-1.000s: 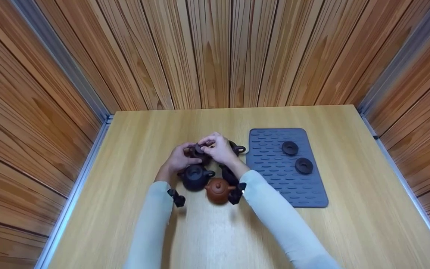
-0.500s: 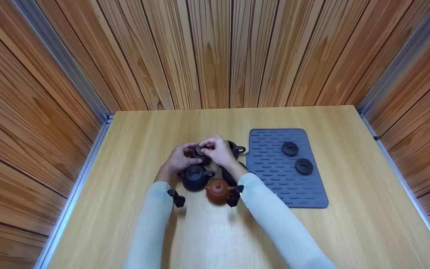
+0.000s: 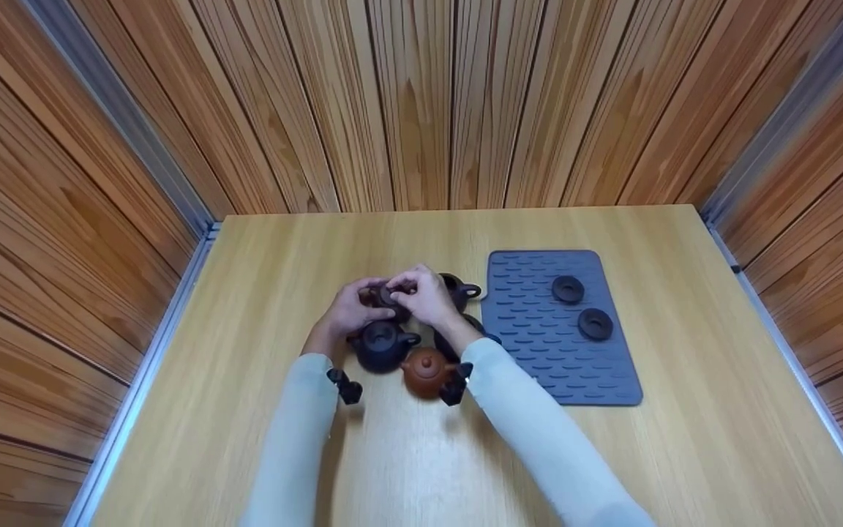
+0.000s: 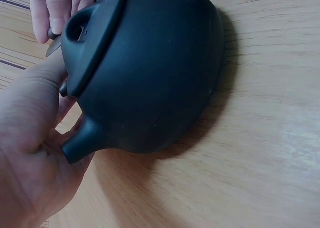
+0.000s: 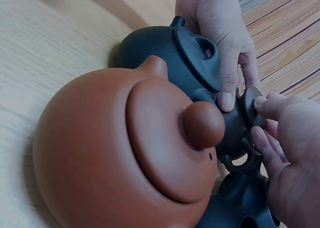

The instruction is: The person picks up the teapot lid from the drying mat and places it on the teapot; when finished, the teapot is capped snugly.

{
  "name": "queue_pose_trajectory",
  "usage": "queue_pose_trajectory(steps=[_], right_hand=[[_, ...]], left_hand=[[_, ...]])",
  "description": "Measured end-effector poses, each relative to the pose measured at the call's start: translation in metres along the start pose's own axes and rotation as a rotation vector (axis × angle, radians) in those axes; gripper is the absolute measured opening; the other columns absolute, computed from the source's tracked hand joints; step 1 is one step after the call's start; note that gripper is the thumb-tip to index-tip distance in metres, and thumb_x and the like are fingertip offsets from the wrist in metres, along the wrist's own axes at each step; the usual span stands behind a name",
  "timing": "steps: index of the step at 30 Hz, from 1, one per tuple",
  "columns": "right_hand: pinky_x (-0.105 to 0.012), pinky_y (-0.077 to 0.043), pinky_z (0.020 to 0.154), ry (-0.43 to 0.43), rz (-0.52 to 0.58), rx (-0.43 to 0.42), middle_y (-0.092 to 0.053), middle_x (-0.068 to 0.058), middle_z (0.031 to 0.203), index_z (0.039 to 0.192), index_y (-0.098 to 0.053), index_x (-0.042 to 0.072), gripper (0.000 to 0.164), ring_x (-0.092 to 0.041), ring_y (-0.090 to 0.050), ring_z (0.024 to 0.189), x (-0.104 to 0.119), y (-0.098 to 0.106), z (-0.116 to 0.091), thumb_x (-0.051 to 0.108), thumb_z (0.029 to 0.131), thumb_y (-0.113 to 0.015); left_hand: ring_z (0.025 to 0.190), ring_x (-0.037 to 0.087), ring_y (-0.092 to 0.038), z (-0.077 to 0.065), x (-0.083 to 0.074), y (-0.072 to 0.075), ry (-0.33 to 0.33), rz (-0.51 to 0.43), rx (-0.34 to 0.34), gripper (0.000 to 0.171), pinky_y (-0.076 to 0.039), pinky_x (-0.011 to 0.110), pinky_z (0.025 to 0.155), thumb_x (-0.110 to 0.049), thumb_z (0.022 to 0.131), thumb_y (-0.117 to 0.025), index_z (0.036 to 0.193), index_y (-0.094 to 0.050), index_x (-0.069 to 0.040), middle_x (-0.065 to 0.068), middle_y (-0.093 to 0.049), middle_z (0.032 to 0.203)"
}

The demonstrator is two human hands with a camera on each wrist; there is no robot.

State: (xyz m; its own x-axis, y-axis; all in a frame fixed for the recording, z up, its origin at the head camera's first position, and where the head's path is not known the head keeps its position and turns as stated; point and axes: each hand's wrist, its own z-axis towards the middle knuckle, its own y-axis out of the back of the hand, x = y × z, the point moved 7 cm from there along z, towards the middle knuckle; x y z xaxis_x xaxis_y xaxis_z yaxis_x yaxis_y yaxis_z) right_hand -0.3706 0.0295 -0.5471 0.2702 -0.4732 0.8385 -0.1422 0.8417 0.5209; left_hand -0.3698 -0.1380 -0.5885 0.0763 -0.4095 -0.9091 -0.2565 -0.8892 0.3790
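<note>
My left hand [image 3: 350,307] holds a small dark brown teapot [image 5: 232,133] from its left side, thumb against the near side of the body. Between thumb and fingertips, my right hand [image 3: 427,296] pinches its round lid [image 5: 253,108], right at the teapot's mouth. Just in front stands a black teapot [image 3: 381,348], lid on, its spout close to the left palm in the left wrist view. An orange-brown lidded teapot [image 3: 426,372] sits nearer me, below the right wrist.
Two more dark teapots stand right of the held one: a rear teapot [image 3: 458,289] and another [image 3: 445,344] partly hidden by the right wrist. On a grey textured mat [image 3: 538,366] lie two dark round ring-like pieces [image 3: 568,290]. Wood-panelled walls [image 3: 421,110] enclose the table.
My right hand and forearm have shifted slightly left and toward me, with the lid still pinched over the teapot. My left hand keeps its hold nearly unmoved.
</note>
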Motion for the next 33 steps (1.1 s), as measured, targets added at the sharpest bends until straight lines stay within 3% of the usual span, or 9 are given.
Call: queue_pose_trajectory(steps=[9, 16, 33], right_hand=[[-0.041, -0.061, 0.103, -0.015, 0.013, 0.021, -0.073, -0.018, 0.119, 0.115, -0.086, 0.005, 0.021, -0.031, -0.075, 0.111, 0.0011, 0.0004, 0.0002, 0.0, 0.094, -0.085], [-0.042, -0.062, 0.102, -0.012, 0.007, 0.037, -0.073, -0.018, 0.118, 0.118, -0.086, 0.005, 0.025, -0.033, -0.076, 0.111, -0.0006, -0.0023, -0.0007, 0.0, 0.094, -0.085], [-0.045, -0.065, 0.103, -0.019, 0.013, 0.047, -0.075, -0.022, 0.124, 0.124, -0.084, 0.003, 0.03, -0.037, -0.078, 0.113, 0.0004, -0.0035, -0.0024, 0.0, 0.094, -0.084]], left_hand=[[0.153, 0.04, -0.058, 0.0007, -0.0013, 0.0015, 0.019, 0.006, 0.005, 0.06, -0.038, 0.057, 0.136, -0.004, 0.098, -0.085, 0.155, -0.065, -0.01, 0.021, -0.066, 0.159], [0.149, 0.041, -0.062, 0.0019, -0.0019, -0.0007, -0.04, -0.001, 0.0, 0.061, -0.042, 0.054, 0.134, -0.002, 0.098, -0.085, 0.155, -0.064, -0.003, 0.024, -0.068, 0.157], [0.152, 0.039, -0.059, 0.0008, 0.0017, -0.0007, 0.001, -0.027, -0.011, 0.059, -0.039, 0.053, 0.136, -0.002, 0.098, -0.085, 0.154, -0.065, -0.006, 0.02, -0.067, 0.159]])
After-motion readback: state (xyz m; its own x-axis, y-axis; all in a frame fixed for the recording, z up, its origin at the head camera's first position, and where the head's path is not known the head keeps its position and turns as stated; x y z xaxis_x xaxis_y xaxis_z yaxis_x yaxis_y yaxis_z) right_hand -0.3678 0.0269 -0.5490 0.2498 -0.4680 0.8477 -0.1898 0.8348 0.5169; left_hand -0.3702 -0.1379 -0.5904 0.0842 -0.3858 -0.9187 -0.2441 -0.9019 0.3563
